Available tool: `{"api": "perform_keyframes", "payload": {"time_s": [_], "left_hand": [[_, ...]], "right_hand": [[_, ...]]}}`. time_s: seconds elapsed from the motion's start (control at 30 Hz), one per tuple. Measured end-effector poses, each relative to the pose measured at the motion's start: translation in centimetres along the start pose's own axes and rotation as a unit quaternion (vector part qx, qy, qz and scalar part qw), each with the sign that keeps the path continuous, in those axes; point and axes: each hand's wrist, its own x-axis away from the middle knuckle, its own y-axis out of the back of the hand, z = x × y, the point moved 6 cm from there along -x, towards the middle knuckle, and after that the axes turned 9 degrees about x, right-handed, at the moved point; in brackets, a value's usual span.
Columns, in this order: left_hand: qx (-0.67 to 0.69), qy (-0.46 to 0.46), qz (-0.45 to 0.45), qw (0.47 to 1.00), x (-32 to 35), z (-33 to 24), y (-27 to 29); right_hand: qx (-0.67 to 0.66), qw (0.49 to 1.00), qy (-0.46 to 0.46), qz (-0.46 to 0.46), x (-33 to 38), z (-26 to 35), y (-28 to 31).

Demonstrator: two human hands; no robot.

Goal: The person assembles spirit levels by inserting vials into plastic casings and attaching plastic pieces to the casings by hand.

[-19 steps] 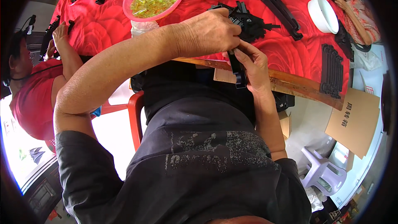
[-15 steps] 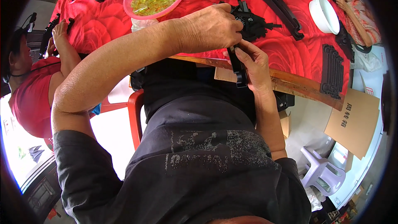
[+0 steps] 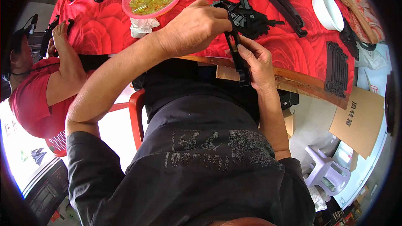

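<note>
A long black plastic bar (image 3: 239, 60) slants over the near table edge, with its hooked lower end toward my body. My right hand (image 3: 258, 62) is closed round its lower half, thumb on top. My left hand (image 3: 197, 27) is closed at the bar's upper part; its fingertips are bent against the side, and whatever they pinch is hidden. A small reddish patch shows inside the bar's channel between my hands. Just beyond my hands lies a pile of small black plastic pieces (image 3: 253, 21).
On the red rose-patterned cloth (image 3: 100, 25) are a pink bowl (image 3: 125, 4) of yellowish clear pieces, crumpled white tissue (image 3: 143, 27), more black bars (image 3: 282, 10), a white basin (image 3: 328, 12) and stacked black bars (image 3: 336, 69). A person in red (image 3: 37, 100) works at left; another person's arm (image 3: 358, 19) rests at right.
My left hand has drawn back left and slightly toward me, uncovering the bar's upper part. The right hand keeps its hold almost in place.
</note>
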Motion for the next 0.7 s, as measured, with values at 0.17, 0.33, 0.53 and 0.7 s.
{"api": "perform_keyframes", "payload": {"time_s": [0.17, 0.33, 0.53, 0.7], "left_hand": [[0.066, 0.116, -0.117, 0.984, 2.3, -0.9, -1.2], [0.019, 0.185, -0.139, 0.973, 2.9, -2.6, -2.9], [-0.002, 0.216, -0.117, 0.969, 1.9, -3.1, -3.4], [-0.023, 0.225, -0.103, 0.969, 1.8, -3.6, -3.9]], "right_hand": [[0.009, 1.0, 0.007, -0.011, -0.1, 0.1, 0.1], [0.002, 0.999, -0.014, -0.03, 0.1, 0.0, 0.1], [0.02, 0.999, 0.001, -0.037, 0.2, 0.5, -0.3], [0.036, 0.999, 0.004, -0.041, 0.4, 0.6, -0.4]]}}
